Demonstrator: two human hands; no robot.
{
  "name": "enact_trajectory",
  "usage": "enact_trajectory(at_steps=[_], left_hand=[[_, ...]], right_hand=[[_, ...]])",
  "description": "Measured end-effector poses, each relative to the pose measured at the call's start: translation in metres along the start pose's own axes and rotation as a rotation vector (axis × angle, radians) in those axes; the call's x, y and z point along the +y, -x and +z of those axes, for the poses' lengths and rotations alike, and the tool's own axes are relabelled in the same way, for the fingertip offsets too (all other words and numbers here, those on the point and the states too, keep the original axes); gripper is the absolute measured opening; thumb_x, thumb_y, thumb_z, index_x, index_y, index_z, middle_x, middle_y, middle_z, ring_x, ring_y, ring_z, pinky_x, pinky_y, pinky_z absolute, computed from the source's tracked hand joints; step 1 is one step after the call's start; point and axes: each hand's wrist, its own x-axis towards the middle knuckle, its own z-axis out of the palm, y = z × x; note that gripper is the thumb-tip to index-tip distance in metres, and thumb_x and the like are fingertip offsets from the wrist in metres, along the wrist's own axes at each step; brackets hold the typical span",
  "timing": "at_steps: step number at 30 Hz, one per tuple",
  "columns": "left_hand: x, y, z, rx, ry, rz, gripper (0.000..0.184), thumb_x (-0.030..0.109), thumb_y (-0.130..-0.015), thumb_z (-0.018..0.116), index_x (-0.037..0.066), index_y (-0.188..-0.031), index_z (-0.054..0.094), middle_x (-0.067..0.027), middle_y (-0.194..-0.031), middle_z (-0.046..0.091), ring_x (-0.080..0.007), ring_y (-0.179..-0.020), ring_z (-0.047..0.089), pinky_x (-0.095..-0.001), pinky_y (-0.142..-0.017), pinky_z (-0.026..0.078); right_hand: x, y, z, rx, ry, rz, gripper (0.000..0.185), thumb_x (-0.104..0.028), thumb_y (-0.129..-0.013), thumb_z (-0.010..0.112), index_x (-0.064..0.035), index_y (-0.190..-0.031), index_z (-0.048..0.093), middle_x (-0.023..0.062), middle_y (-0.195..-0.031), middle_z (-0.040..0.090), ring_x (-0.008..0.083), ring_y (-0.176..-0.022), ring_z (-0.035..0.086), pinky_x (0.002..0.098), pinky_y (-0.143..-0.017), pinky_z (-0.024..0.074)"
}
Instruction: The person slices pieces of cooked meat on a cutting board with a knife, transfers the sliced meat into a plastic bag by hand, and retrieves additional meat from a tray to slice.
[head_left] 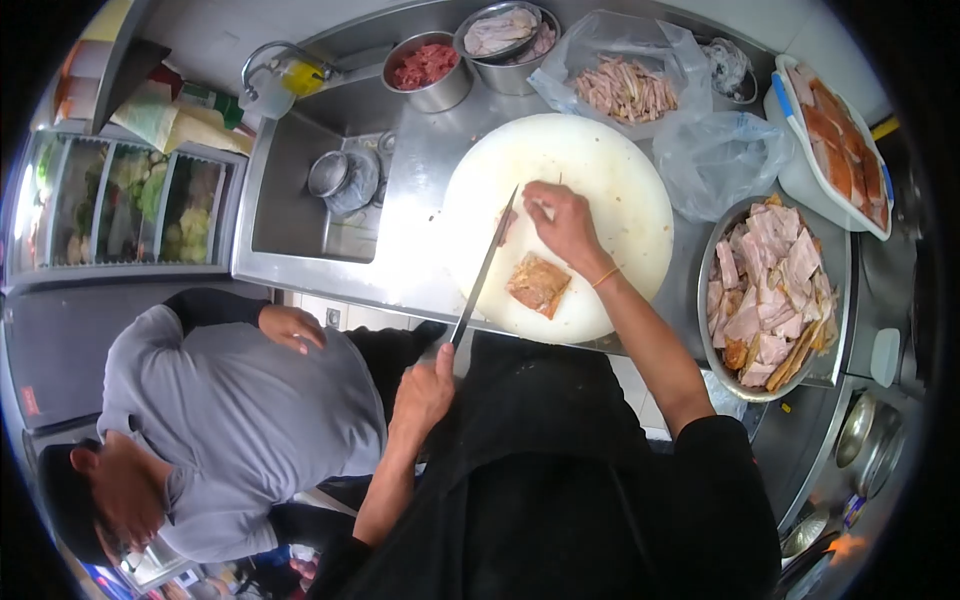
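Observation:
My left hand (pixel 424 392) is wrapped round the handle of a long knife (pixel 486 262), whose blade slants up over the round white cutting board (pixel 630 190). Beside the blade lies a small strip of pinkish meat (pixel 508 226), partly covered by the knife. Over the board, my right hand (pixel 562 222) has its fingers bent together close to the blade's tip; what they hold, if anything, is hidden. A browned block of cooked meat (pixel 538 285) rests on the board below my right hand.
A steel bowl of meat slices (pixel 768 290) and a white tub of browned slabs (pixel 840 150) stand right. Behind are a plastic bag of meat strips (pixel 628 88) and a pot of red meat (pixel 428 70). Left are a sink (pixel 290 200) and a person in grey (pixel 250 400).

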Motion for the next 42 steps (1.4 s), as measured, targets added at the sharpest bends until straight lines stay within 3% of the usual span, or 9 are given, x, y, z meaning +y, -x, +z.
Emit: enact_trajectory(at_steps=[1,8,19,23,30,33,36,39,42], left_hand=[[0.003,-0.001,0.002,0.005,0.009,0.015,0.079,0.057,-0.108,0.031,-0.007,-0.094,0.075,-0.0398,-0.097,0.067,-0.0568,-0.105,0.063,-0.0585,-0.096,0.049],[0.021,-0.038,0.009,0.053,0.032,0.074,0.08,0.062,-0.106,0.034,-0.007,-0.092,0.073,-0.0406,-0.094,0.065,-0.0569,-0.103,0.062,-0.0575,-0.093,0.048],[0.029,-0.064,-0.053,-0.053,-0.115,0.096,0.089,0.068,-0.103,0.035,-0.009,-0.087,0.075,-0.0387,-0.091,0.068,-0.0538,-0.099,0.066,-0.0553,-0.093,0.051],[0.013,-0.072,-0.041,0.053,-0.136,0.223,0.088,0.065,-0.105,0.034,-0.01,-0.083,0.073,-0.039,-0.089,0.067,-0.0546,-0.095,0.067,-0.0569,-0.091,0.051],[-0.015,-0.054,-0.052,-0.008,-0.197,0.214,0.082,0.06,-0.107,0.035,-0.009,-0.085,0.073,-0.0411,-0.085,0.064,-0.0574,-0.095,0.065,-0.0597,-0.088,0.05],[-0.028,-0.033,-0.064,-0.022,-0.213,0.17,0.079,0.059,-0.107,0.036,-0.007,-0.084,0.073,-0.0387,-0.086,0.067,-0.0559,-0.093,0.066,-0.0586,-0.088,0.051],[-0.044,-0.02,-0.068,-0.05,-0.227,0.167,0.075,0.056,-0.107,0.038,-0.006,-0.083,0.072,-0.0375,-0.086,0.067,-0.0552,-0.092,0.066,-0.0583,-0.087,0.052],[-0.054,-0.016,-0.061,-0.033,-0.226,0.139,0.071,0.054,-0.108,0.04,-0.005,-0.084,0.072,-0.0366,-0.085,0.068,-0.0551,-0.091,0.067,-0.0586,-0.085,0.053],[-0.052,-0.012,-0.056,0.016,-0.22,0.153,0.067,0.052,-0.107,0.043,-0.003,-0.082,0.071,-0.036,-0.082,0.068,-0.0555,-0.085,0.067,-0.0595,-0.082,0.054]], right_hand=[[0.0,-0.005,-0.005,0.028,0.017,0.014,0.013,-0.007,-0.092,0.068,-0.0004,-0.101,0.074,0.0153,-0.11,0.075,0.0342,-0.108,0.069,0.0406,-0.093,0.055],[0.0,-0.032,-0.038,0.166,0.075,-0.023,0.017,-0.01,-0.093,0.07,-0.0026,-0.108,0.075,0.0127,-0.115,0.075,0.0324,-0.107,0.068,0.0395,-0.091,0.0559],[0.009,0.013,-0.058,0.162,0.054,0.197,0.021,-0.012,-0.091,0.074,-0.0052,-0.111,0.075,0.0116,-0.119,0.075,0.0306,-0.109,0.068,0.04,-0.086,0.0582],[0.001,0.019,-0.058,0.163,0.079,0.182,0.023,-0.013,-0.089,0.076,-0.0055,-0.111,0.076,0.0112,-0.12,0.074,0.0299,-0.11,0.067,0.0398,-0.086,0.058],[-0.013,0.024,-0.057,0.216,0.06,0.191,0.022,-0.013,-0.09,0.076,-0.0066,-0.111,0.076,0.0115,-0.12,0.074,0.0289,-0.111,0.067,0.0384,-0.086,0.0579],[-0.031,0.022,-0.048,0.209,0.028,0.178,0.022,-0.013,-0.091,0.075,-0.0059,-0.112,0.076,0.0122,-0.119,0.075,0.0301,-0.111,0.067,0.0394,-0.091,0.0562],[-0.045,0.01,-0.031,0.194,0.141,-0.055,0.022,-0.013,-0.092,0.074,-0.0034,-0.112,0.075,0.0138,-0.119,0.074,0.0323,-0.114,0.066,0.0414,-0.098,0.0527],[-0.087,-0.019,-0.01,0.099,0.096,-0.171,0.034,-0.022,-0.096,0.071,-0.0016,-0.124,0.07,0.0189,-0.136,0.065,0.0397,-0.133,0.053,0.046,-0.112,0.0418],[-0.12,-0.045,0.018,-0.024,0.222,-0.325,0.054,-0.037,-0.102,0.059,-0.0065,-0.146,0.054,0.0208,-0.158,0.043,0.0446,-0.151,0.03,0.0563,-0.121,0.0266]])
